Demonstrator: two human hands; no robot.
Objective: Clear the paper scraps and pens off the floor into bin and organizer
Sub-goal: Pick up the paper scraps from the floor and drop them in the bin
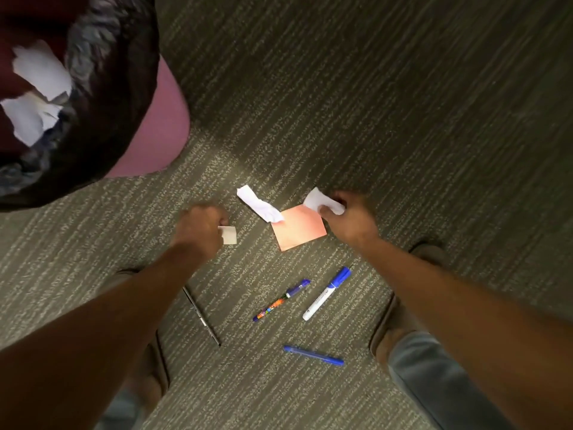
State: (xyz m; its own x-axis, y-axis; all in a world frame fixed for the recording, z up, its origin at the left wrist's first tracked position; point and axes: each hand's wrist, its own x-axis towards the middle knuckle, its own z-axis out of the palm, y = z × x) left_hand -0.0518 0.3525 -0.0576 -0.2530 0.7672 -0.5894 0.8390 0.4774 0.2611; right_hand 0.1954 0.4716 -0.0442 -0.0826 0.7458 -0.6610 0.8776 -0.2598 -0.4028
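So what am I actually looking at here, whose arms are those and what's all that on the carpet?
No machine here: a camera on a person's head looks down at their own bare arms. The left hand pinches a small white scrap; the right hand has a grip on a crumpled white scrap. On the carpet between them lie another crumpled scrap and an orange sticky note. Nearer the feet are a thin dark pen, a patterned pen, a blue-capped marker and a blue pen. The bin at top left already holds paper.
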